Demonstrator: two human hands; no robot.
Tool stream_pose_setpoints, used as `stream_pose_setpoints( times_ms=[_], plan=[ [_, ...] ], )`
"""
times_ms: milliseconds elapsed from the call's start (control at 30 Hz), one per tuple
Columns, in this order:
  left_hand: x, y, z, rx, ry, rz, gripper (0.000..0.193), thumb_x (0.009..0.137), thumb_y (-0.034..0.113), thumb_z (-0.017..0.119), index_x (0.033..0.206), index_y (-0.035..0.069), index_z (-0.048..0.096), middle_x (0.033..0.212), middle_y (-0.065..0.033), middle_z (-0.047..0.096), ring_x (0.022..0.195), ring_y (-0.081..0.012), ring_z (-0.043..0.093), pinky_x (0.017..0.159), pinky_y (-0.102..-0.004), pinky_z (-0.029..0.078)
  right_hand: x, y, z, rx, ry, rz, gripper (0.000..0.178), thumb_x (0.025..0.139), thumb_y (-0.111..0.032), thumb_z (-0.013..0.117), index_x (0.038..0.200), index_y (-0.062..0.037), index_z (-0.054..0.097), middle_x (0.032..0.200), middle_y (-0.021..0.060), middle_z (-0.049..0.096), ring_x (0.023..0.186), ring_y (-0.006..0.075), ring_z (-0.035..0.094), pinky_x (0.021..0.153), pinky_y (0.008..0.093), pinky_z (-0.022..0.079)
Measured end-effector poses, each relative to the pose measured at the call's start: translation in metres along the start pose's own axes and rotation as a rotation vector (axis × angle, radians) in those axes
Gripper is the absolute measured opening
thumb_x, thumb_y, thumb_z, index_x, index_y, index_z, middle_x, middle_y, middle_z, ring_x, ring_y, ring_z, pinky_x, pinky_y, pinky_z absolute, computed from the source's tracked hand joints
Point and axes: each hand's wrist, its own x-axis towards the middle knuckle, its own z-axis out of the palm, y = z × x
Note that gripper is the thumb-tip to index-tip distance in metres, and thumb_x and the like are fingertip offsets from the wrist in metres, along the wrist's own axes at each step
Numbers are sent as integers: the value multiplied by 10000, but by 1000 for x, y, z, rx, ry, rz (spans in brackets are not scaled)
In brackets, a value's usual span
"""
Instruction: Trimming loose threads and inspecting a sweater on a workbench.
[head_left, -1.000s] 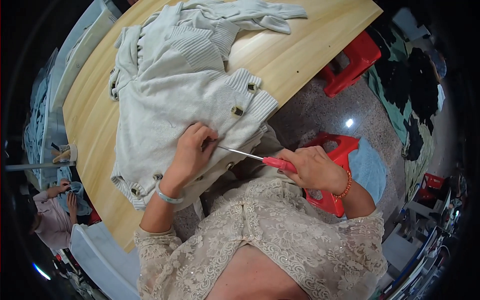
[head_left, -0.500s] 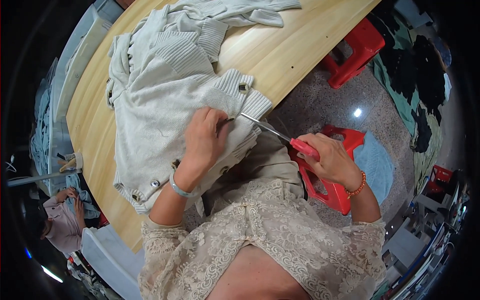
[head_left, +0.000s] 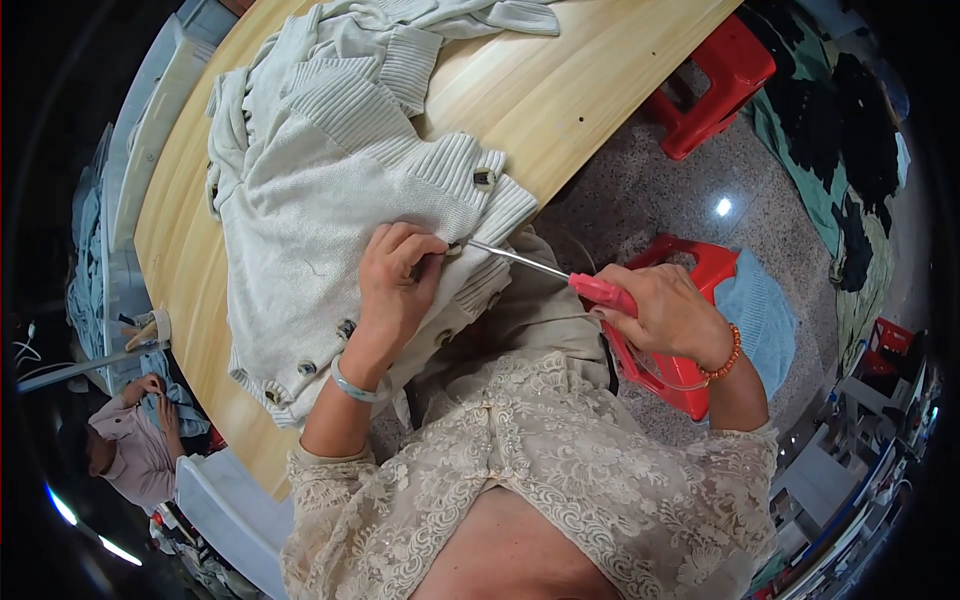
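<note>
Closed around a red-handled metal tool (head_left: pixel 592 288), my right hand (head_left: pixel 665 305) holds its tip at the pale knit cardigan (head_left: pixel 320 215), which my left hand (head_left: pixel 397 275) pinches near its edge.

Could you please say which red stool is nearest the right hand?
The red stool behind the right hand; the upper stool and far-right stool stand farther off.

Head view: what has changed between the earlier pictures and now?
The left hand has moved forward and slightly right over the pale cardigan, its grip now at a button near the ribbed edge. The right hand has shifted rightward, bringing the red-handled tool up, its tip beside that button. Unchanged: the right hand holds the tool; the cardigan lies partly on the table.
</note>
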Motion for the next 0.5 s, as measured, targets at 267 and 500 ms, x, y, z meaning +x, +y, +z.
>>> stream_pose_setpoints(
  times_ms=[267, 500],
  plan=[
    [22, 19, 0, 31, 15, 34, 155, 786, 23, 752, 929, 60, 703, 948, -104, 642, 864, -291, 617, 745, -384, 504, -2, 25, 16, 151, 254, -100, 326, 878, -223, 706, 1165, -112, 599, 890, 172, 645, 830, 401, 641, 723, 481, 503],
    [83, 11, 56, 34, -237, -130, 268, 812, 60, 705, 1074, 30, 655, 1090, -188, 610, 950, -385, 623, 845, -443, 510, -8, 23, 10, 70, 267, -9, 303, 907, -268, 678, 1161, -124, 600, 855, 190, 657, 831, 404, 645, 718, 489, 499]
  ],
)
